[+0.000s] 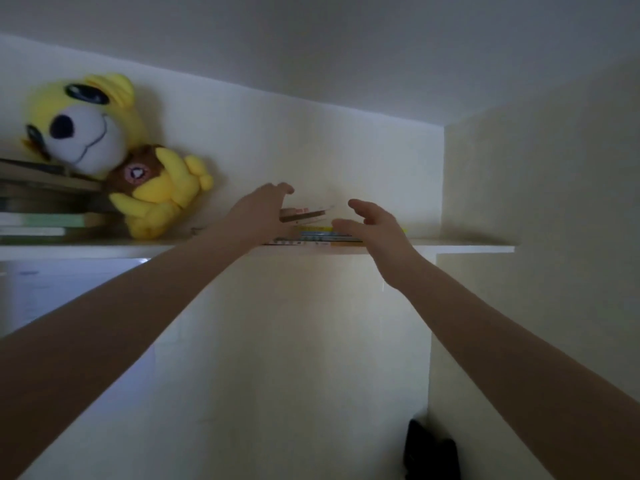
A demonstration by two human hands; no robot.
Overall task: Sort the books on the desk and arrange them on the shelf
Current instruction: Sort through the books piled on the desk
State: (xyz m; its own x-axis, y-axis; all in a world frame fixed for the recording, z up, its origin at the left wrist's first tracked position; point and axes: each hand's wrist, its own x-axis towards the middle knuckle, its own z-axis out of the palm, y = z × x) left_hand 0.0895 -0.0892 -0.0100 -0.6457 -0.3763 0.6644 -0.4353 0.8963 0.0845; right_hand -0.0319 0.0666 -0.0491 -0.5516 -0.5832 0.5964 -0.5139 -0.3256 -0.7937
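A small stack of books [322, 235] lies flat midway along the white shelf [467, 249]; its top book [308, 213] tilts up, its left end gripped by the left hand [258, 211]; the right hand [374, 223], fingers loosely apart and holding nothing, hovers at the stack's right end; further left, a yellow plush toy [104, 143] leans on another book pile [45, 209].

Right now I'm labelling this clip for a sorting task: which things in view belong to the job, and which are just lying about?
Job: flat book stack; tilted top book; left hand, touching that book; right hand, open beside the stack; shelf; book pile at the far left, probably.

Lying about: yellow plush toy leaning on that pile; dark object at the bottom.
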